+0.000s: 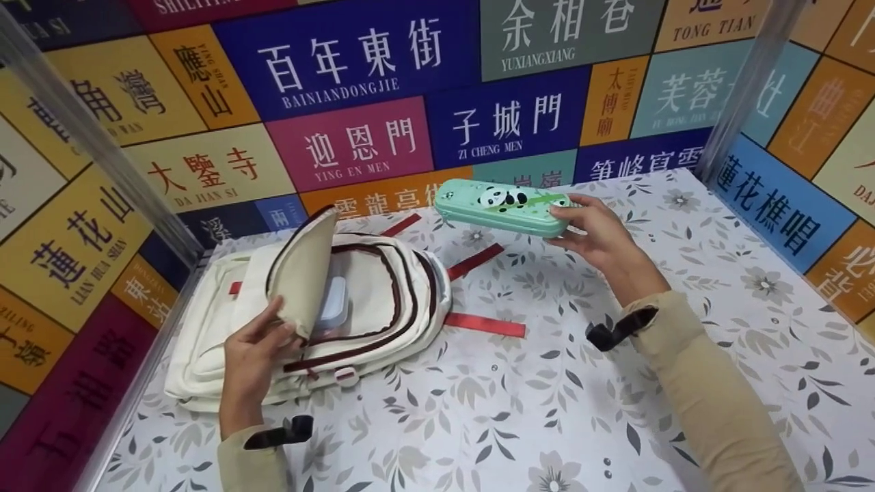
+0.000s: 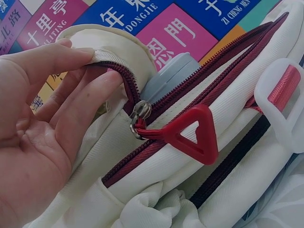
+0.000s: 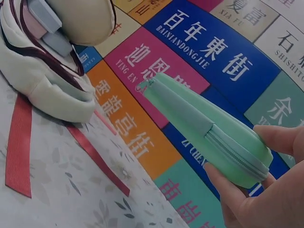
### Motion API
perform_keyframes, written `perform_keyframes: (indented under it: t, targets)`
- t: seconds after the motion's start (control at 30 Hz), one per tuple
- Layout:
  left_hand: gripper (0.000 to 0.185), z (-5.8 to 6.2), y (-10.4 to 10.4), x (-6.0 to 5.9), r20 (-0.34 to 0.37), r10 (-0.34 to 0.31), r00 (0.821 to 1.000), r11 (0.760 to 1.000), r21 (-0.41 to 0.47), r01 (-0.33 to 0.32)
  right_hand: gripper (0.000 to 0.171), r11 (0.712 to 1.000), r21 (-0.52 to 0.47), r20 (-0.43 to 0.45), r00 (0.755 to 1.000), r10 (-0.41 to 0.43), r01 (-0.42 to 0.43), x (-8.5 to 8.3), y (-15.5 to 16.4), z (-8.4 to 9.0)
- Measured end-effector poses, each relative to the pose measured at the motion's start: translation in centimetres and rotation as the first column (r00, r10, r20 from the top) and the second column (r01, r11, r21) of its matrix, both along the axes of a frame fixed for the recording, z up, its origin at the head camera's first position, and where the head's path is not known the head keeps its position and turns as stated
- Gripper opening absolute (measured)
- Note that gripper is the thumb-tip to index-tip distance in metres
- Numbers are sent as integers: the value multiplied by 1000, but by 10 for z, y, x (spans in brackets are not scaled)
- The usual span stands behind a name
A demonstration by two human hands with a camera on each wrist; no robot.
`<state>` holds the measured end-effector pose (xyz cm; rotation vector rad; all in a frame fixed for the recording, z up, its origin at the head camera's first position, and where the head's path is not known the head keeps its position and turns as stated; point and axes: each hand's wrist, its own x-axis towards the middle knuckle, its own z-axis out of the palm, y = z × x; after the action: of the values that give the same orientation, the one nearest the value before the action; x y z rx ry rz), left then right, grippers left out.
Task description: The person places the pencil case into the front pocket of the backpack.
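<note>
A mint-green pencil case with a panda print is held up over the table by my right hand, thumb on one face and fingers beneath its end. Its zipper faces the right wrist camera. To the left lies a cream backpack on its back, its front pocket unzipped. My left hand pinches the edge of the pocket flap and holds it raised. Close by hangs the zipper pull, a red triangle. Inside the pocket shows a pale blue-grey box.
Red straps stretch from the backpack across the flower-printed tabletop. Walls of colourful place-name signs stand behind and at both sides. Black camera mounts sit on the wrists.
</note>
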<state>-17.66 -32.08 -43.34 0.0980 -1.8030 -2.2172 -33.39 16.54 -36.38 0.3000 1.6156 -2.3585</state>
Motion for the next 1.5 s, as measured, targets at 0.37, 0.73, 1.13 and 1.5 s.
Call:
perform_keyframes:
  t: [0.37, 0.73, 1.13, 1.5]
  targets:
    - [47, -1, -1, 1, 28, 13, 1000, 1000, 24, -14, 73, 999, 11, -48, 998, 45, -44, -5, -48, 7]
    - [46, -1, 2, -1, 67, 59, 996, 998, 9, -60, 65, 996, 14, -60, 994, 93, -93, -5, -96, 6]
    - [32, 1, 4, -3, 53, 114, 992, 991, 68, -118, 61, 988, 83, -73, 988, 137, -131, -9, -129, 0]
    - [45, 4, 1, -4, 98, 79, 992, 995, 47, -84, 64, 979, 122, -46, 984, 172, -165, -13, -150, -11]
